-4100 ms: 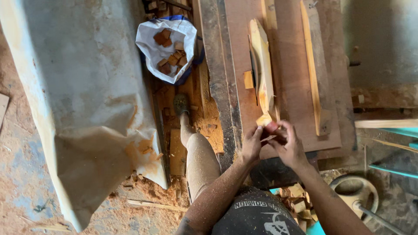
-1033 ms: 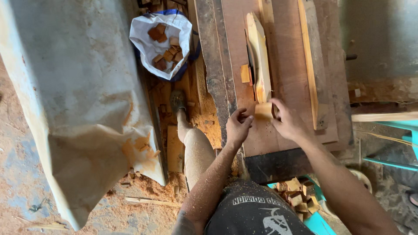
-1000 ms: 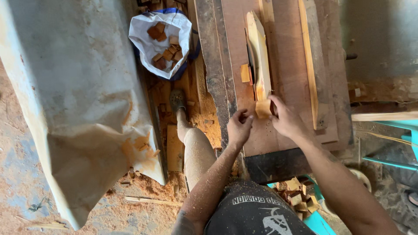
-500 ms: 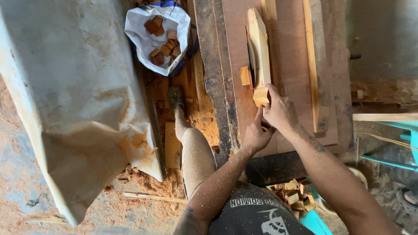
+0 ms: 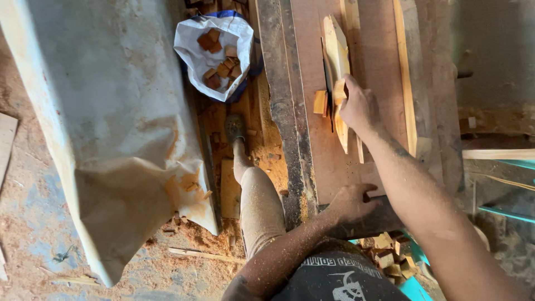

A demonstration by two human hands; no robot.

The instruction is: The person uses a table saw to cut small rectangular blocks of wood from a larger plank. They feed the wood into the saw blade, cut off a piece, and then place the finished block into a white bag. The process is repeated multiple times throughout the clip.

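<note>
My right hand [image 5: 360, 107] is stretched out over the brown saw table [image 5: 334, 161]. It grips a small pale wooden block [image 5: 338, 91] and presses it against the long wooden blade guard [image 5: 336, 44]. A thin dark blade edge shows along the guard's left side. Another small cut block [image 5: 320, 103] lies just left of the blade. My left hand [image 5: 352, 203] rests palm down on the table's near edge, fingers spread, holding nothing.
A white sack [image 5: 195, 39] full of cut wooden blocks stands on the floor at the far left of the table. A grey sheet-covered bulk [image 5: 100, 111] fills the left. A wooden fence strip [image 5: 404, 72] runs along the table. More blocks sit in a teal bin [image 5: 415, 290] near me. Sawdust covers the floor.
My right hand has pushed the block further forward along the guard. My left hand has let go of the block and drawn back to the table's near edge.
</note>
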